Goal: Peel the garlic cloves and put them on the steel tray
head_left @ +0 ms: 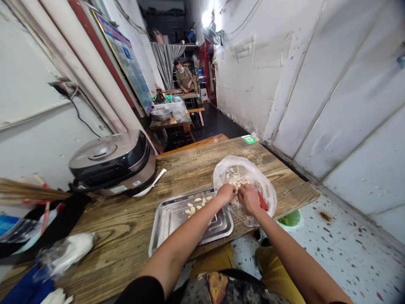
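Observation:
A clear plastic bag (268, 185), its mouth spread wide, lies near the right end of the table with pale garlic cloves and peelings (232, 172) inside. Over its opening, my left hand (226, 193) and my right hand (248, 197) are close together, fingers bent into pinches. Whatever is between the fingertips is too small and covered to make out. Left of the bag sits a shallow metal tray (157, 226), partly behind my left forearm. Several peeled garlic cloves (192, 209) are scattered on it. Something red (262, 202) shows beside my right wrist.
On the wooden table (123, 228) stand a rice cooker (112, 162) and, beside it, a white spoon (151, 184). A crumpled plastic bag (68, 253) is at the left. Another person (184, 78) is behind a farther table. A wall runs along the right.

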Motion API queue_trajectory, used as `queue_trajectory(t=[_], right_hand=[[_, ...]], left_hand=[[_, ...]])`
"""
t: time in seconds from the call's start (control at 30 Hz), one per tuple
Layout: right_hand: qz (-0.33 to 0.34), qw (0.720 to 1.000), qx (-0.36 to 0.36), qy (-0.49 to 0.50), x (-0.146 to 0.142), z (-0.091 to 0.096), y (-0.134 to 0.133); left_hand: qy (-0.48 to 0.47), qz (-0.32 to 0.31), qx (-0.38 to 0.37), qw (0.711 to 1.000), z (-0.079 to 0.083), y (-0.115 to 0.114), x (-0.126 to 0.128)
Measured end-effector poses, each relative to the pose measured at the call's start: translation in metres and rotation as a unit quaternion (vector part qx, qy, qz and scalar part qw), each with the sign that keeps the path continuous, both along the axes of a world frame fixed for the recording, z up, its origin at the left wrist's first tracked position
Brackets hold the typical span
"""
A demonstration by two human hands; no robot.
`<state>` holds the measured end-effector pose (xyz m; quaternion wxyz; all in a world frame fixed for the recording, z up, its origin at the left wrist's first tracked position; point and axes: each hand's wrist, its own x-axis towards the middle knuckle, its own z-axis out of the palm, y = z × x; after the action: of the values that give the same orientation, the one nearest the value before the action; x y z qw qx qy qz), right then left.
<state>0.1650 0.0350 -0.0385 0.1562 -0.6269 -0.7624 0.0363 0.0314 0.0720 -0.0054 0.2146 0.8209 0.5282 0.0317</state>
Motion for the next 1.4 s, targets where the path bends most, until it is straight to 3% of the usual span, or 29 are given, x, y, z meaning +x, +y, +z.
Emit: queue_trajectory(t=[0.23,0.43,0.7,0.87,1.07,1.17,1.27,1.33,1.4], right_hand=[[-0.008,1.000,-0.025,0.013,-0.002,0.004,-0.001],[-0.006,1.000,-0.005,0.004,0.000,0.011,-0.004],[-0.013,0.999,-0.003,0.034,0.004,0.007,-0.004],[-0.035,0.988,0.016,0.150,0.015,0.002,-0.001],[-0.062,0.938,-0.012,0.340,0.027,0.000,0.000],[-0.034,0.939,-0.008,0.343,0.029,-0.001,-0.002],[-0.017,0.952,0.012,0.304,0.028,-0.002,-0.004],[-0.005,0.963,0.028,0.267,0.026,-0.001,-0.006],[0.019,0.965,0.042,0.257,0.024,0.000,-0.010]], left_hand=[[-0.038,0.003,0.025,0.999,-0.007,-0.001,-0.002],[-0.133,-0.015,0.055,0.989,-0.008,-0.004,0.002],[-0.186,0.060,0.068,0.978,-0.018,-0.001,0.008],[-0.150,0.155,0.079,0.973,-0.017,0.002,0.009],[-0.153,0.126,0.070,0.978,-0.019,-0.002,0.009],[-0.259,0.082,0.076,0.959,-0.019,-0.004,0.014],[-0.354,0.037,0.033,0.934,-0.018,-0.006,0.017],[-0.390,0.054,-0.025,0.919,-0.016,-0.006,0.018],[-0.442,0.126,-0.107,0.882,-0.012,-0.007,0.017]])
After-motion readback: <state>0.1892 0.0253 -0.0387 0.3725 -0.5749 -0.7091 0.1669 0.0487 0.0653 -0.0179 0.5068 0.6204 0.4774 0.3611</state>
